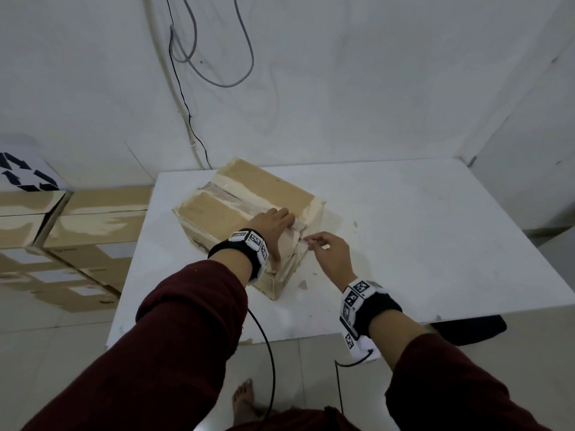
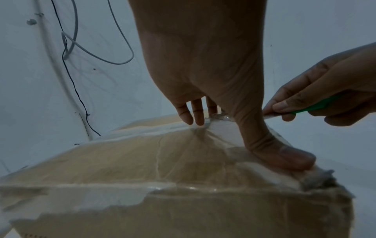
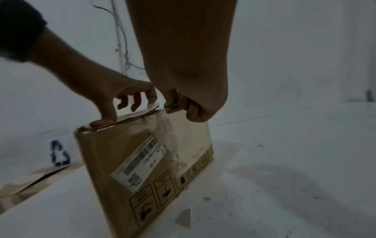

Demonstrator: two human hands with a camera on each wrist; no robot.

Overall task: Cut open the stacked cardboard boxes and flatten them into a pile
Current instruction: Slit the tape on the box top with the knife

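Observation:
A taped brown cardboard box [image 1: 224, 209] [image 2: 142, 161] [image 3: 126, 161] stands on the white table [image 1: 420, 231]. My left hand [image 1: 273, 225] [image 2: 203, 90] [image 3: 114, 96] rests on the box's top near its right edge, fingers spread and thumb pressing the near corner. My right hand [image 1: 326, 250] [image 2: 325, 96] [image 3: 193, 104] grips a green-handled cutter [image 2: 309, 107] [image 3: 173, 105]. Its blade tip meets the taped seam at the top right edge, just beside the left fingers. The box's side carries a barcode label [image 3: 140, 162] and handling symbols.
More taped cardboard boxes [image 1: 77, 237] are stacked on the floor left of the table, one topped by a white sheet with a recycling sign [image 1: 25, 175]. Cables [image 1: 193, 57] hang on the wall behind. Small cardboard scraps [image 1: 303, 284] [image 3: 184, 219] lie by the box.

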